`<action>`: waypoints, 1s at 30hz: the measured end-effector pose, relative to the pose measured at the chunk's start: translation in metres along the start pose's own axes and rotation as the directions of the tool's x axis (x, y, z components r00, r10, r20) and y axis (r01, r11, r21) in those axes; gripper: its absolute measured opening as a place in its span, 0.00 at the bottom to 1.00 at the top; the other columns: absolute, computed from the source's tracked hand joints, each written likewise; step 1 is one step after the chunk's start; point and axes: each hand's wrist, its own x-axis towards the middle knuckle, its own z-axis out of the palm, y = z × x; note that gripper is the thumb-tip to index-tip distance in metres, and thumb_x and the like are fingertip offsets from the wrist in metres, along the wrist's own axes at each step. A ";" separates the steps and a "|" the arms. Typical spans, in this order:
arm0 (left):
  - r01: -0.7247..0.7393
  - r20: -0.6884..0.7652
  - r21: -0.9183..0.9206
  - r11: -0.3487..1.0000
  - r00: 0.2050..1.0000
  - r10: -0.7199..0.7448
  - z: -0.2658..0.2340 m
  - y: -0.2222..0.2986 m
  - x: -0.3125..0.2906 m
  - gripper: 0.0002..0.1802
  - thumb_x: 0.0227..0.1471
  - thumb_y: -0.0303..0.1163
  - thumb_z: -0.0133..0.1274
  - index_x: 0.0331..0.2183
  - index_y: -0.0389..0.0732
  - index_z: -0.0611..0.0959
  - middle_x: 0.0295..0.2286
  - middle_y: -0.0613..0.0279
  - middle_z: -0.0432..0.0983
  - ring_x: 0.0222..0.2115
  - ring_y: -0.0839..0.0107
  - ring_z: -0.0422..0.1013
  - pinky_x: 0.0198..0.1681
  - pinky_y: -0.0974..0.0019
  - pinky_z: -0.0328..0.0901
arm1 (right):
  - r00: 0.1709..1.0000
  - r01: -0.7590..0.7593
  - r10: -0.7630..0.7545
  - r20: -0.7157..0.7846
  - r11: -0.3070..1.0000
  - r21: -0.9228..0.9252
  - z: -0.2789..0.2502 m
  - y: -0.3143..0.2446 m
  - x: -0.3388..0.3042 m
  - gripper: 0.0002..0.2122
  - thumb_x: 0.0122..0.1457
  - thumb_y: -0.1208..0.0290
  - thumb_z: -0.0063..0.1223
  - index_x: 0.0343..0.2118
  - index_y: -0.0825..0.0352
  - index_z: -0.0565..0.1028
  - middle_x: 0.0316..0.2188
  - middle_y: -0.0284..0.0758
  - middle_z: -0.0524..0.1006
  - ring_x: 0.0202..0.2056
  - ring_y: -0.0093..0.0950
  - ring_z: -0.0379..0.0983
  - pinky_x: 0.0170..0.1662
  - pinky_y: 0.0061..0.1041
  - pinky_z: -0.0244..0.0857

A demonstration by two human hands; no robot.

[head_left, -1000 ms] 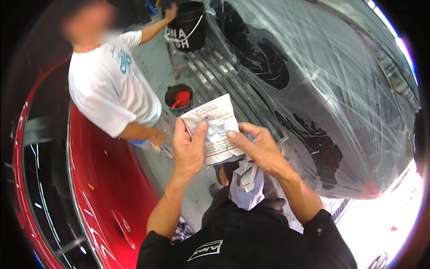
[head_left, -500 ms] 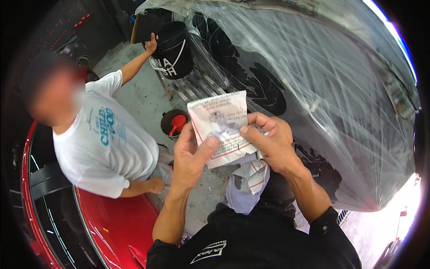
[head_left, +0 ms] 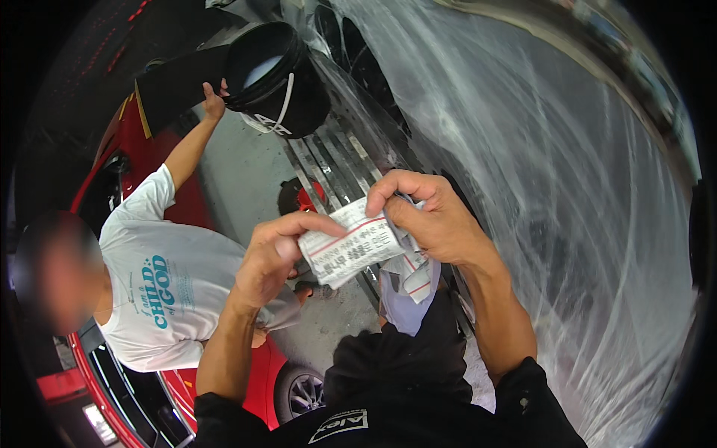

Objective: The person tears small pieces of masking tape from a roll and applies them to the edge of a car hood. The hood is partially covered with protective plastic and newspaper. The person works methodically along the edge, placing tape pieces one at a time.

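A small piece of printed newspaper [head_left: 362,250], folded over into a narrow strip, is held up in front of my chest. My left hand [head_left: 265,257] grips its left end, index finger stretched along the top. At the other end my right hand [head_left: 437,220] pinches the paper between curled fingers and thumb. Below the right hand hangs a pale lilac sheet [head_left: 403,302], maybe cloth or paper, with another scrap of newspaper against it. The right fingers partly hide how these pieces are held together.
A person in a white T-shirt [head_left: 194,291] at left reaches toward a black bucket [head_left: 314,104] with pale liquid, on a slatted metal bench [head_left: 328,160]. A red dipper [head_left: 310,196] sits below. Clear plastic sheeting [head_left: 538,164] covers a vehicle at right; a red car [head_left: 254,388] stands at lower left.
The newspaper, held up flat before, is now folded over into a shorter strip. My left hand has shifted to its left end. The view has turned, and the bucket and co-worker appear closer.
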 end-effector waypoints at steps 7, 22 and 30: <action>0.200 -0.461 0.115 0.973 0.878 -0.126 0.014 0.053 0.040 0.24 0.65 0.38 0.61 0.55 0.34 0.78 0.36 0.65 0.82 0.37 0.84 0.74 0.43 0.72 0.70 | 0.993 -0.065 0.101 -0.065 0.909 0.411 0.016 -0.026 0.062 0.22 0.73 0.56 0.55 0.61 0.67 0.74 0.37 0.27 0.80 0.27 0.09 0.69 0.30 0.12 0.63; 0.015 -0.112 -0.107 0.994 0.993 -0.027 -0.017 0.101 0.199 0.13 0.67 0.26 0.52 0.52 0.37 0.76 0.34 0.65 0.83 0.30 0.82 0.77 0.32 0.72 0.74 | 0.878 -0.075 0.152 -0.454 0.980 0.183 -0.022 -0.088 0.124 0.11 0.72 0.72 0.52 0.50 0.71 0.82 0.38 0.28 0.83 0.37 0.13 0.74 0.39 0.18 0.70; 0.192 0.033 -0.564 0.803 0.977 -0.211 0.002 0.215 0.190 0.16 0.67 0.31 0.43 0.52 0.37 0.74 0.36 0.55 0.81 0.29 0.66 0.79 0.30 0.62 0.77 | 0.845 -0.165 0.131 -0.518 0.986 -0.020 -0.018 -0.212 0.128 0.13 0.70 0.81 0.42 0.44 0.68 0.82 0.38 0.28 0.82 0.37 0.14 0.75 0.38 0.18 0.68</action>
